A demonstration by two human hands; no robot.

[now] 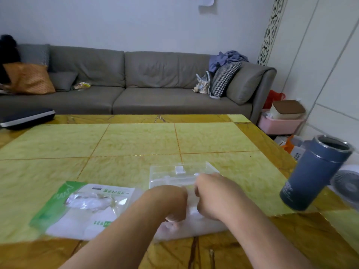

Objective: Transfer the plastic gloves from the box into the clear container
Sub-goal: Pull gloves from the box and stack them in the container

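Plastic gloves [194, 228] are lying bunched near the table's [136, 140] front edge, where we are gripping them with left hand [171, 200] and right hand [211, 193], fingers curled, the clear container [180, 173] sitting just behind, the green-and-white packet [81, 208] lying leftward.

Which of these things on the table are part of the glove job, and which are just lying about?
Part of the job:
- stack of plastic gloves, gripped by left hand and right hand
- clear container
- green-and-white glove package

Lying about:
- blue tumbler
- laptop
- small fan
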